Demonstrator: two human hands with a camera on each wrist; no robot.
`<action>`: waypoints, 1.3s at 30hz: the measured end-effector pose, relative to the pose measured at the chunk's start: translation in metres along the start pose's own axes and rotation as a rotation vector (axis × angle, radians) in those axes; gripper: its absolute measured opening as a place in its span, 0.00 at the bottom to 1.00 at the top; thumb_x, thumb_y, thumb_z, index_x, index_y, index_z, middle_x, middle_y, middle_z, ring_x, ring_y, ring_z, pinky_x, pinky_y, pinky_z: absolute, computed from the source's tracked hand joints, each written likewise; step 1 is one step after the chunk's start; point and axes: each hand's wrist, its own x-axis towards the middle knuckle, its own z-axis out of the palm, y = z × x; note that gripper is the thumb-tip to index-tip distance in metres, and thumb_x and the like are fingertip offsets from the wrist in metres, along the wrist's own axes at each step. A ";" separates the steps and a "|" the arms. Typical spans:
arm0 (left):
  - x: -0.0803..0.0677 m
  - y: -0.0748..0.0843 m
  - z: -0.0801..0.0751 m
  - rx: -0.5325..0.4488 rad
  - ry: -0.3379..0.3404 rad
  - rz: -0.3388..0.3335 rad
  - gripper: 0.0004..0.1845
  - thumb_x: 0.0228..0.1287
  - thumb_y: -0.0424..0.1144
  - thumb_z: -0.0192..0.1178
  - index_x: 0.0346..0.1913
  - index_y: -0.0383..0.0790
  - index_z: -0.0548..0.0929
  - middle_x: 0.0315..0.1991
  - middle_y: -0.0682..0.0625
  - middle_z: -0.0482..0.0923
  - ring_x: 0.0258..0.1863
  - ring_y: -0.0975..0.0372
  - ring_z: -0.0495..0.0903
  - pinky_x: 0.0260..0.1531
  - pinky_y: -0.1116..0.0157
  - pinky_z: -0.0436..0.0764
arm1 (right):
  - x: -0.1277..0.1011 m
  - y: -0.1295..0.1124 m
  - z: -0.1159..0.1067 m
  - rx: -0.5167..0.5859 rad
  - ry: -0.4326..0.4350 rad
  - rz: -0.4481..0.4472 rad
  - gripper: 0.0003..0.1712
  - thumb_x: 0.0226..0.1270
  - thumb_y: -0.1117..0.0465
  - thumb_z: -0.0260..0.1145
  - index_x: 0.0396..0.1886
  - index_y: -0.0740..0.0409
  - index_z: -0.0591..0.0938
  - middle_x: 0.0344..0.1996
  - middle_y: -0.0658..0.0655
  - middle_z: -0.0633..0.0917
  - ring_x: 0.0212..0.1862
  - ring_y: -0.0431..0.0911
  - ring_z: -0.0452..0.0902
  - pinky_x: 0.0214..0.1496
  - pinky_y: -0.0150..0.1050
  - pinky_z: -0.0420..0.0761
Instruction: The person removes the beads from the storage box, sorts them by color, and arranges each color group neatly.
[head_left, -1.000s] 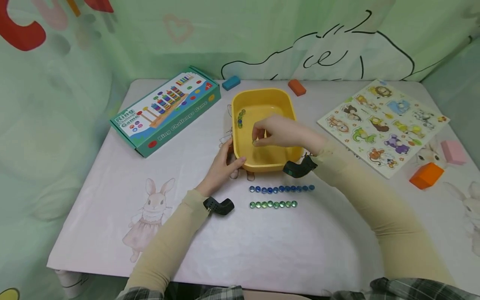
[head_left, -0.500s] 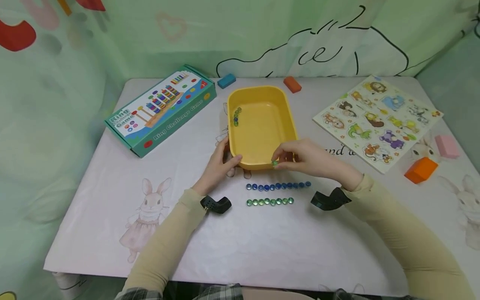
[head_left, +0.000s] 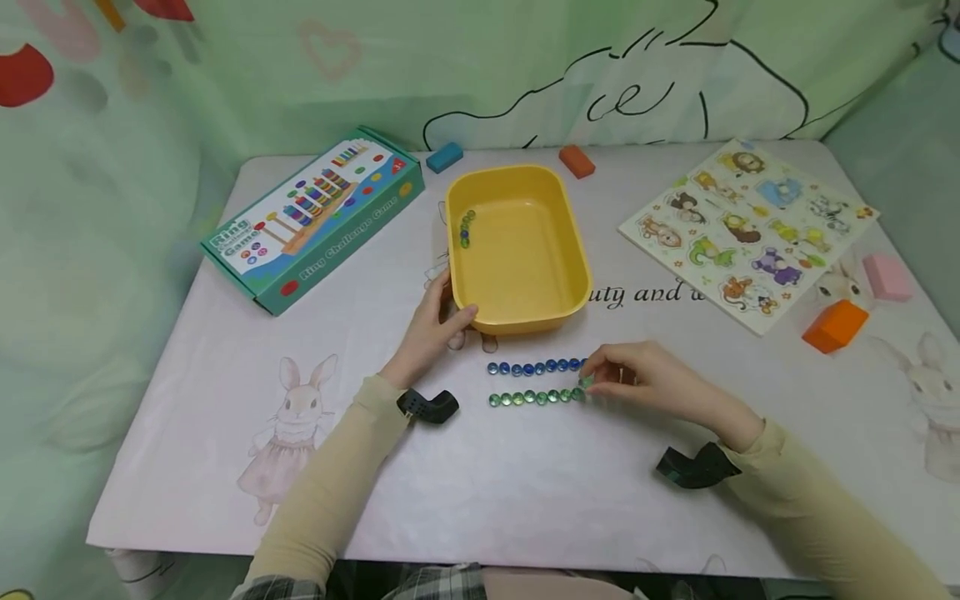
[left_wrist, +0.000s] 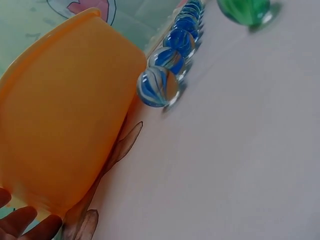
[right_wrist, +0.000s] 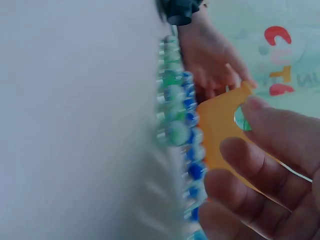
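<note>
My left hand [head_left: 429, 333] grips the near left corner of a yellow plastic basin [head_left: 517, 321], thumb over the rim and fingers along the outer wall. Inside the basin, several green marbles [head_left: 466, 242] and a blue marble [head_left: 464, 234] lie in a short line by the left wall. Between thumb and index finger, my right hand [head_left: 660, 379] pinches a green marble [right_wrist: 241, 118] at the right end of a row of green marbles [head_left: 530, 397]. Behind that row runs a row of blue marbles [head_left: 528, 368], its right end hidden by the right hand.
A Ring Challenge Game box [head_left: 315, 217] lies at the back left. Blue [head_left: 445, 157] and orange-red blocks [head_left: 577, 162] are behind the basin. To the right are an animal puzzle board [head_left: 750, 229], an orange block [head_left: 836, 326] and a pink block [head_left: 888, 277].
My right hand has come out of the basin with a green marble and moved toward me and right, to the end of the green row. The left hand stays at the basin's corner.
</note>
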 end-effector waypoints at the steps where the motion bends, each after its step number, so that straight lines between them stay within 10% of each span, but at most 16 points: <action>1: 0.000 0.000 -0.001 0.007 -0.003 -0.006 0.42 0.62 0.53 0.56 0.73 0.48 0.47 0.68 0.47 0.59 0.64 0.60 0.60 0.67 0.58 0.55 | -0.004 0.002 0.003 -0.007 0.013 0.000 0.09 0.55 0.67 0.68 0.35 0.52 0.81 0.23 0.40 0.79 0.24 0.31 0.68 0.24 0.28 0.71; 7: 0.000 0.002 -0.003 0.020 -0.005 -0.017 0.38 0.65 0.43 0.55 0.73 0.48 0.47 0.68 0.45 0.58 0.66 0.56 0.58 0.68 0.57 0.53 | -0.014 0.006 0.016 -0.076 0.029 0.070 0.06 0.56 0.64 0.68 0.34 0.52 0.80 0.22 0.38 0.77 0.24 0.29 0.67 0.25 0.28 0.71; 22: 0.001 0.003 -0.002 0.011 -0.003 0.001 0.42 0.62 0.53 0.56 0.73 0.48 0.47 0.68 0.48 0.58 0.66 0.60 0.58 0.68 0.58 0.54 | -0.010 0.004 0.017 -0.151 -0.005 0.117 0.07 0.57 0.62 0.68 0.36 0.55 0.81 0.22 0.40 0.75 0.25 0.30 0.66 0.27 0.28 0.71; 32: -0.008 0.030 -0.003 -0.001 -0.017 -0.021 0.38 0.66 0.38 0.54 0.72 0.38 0.46 0.68 0.39 0.57 0.67 0.51 0.56 0.68 0.54 0.52 | 0.003 -0.008 -0.007 -0.158 -0.016 0.056 0.07 0.57 0.64 0.67 0.37 0.56 0.82 0.23 0.40 0.77 0.26 0.31 0.67 0.27 0.28 0.71; 39: -0.002 0.006 -0.002 0.026 -0.003 -0.021 0.40 0.64 0.49 0.56 0.73 0.47 0.47 0.68 0.48 0.59 0.65 0.59 0.58 0.68 0.58 0.52 | 0.039 -0.031 -0.035 -0.208 -0.124 -0.008 0.06 0.60 0.61 0.65 0.38 0.54 0.82 0.29 0.43 0.81 0.25 0.34 0.67 0.27 0.28 0.72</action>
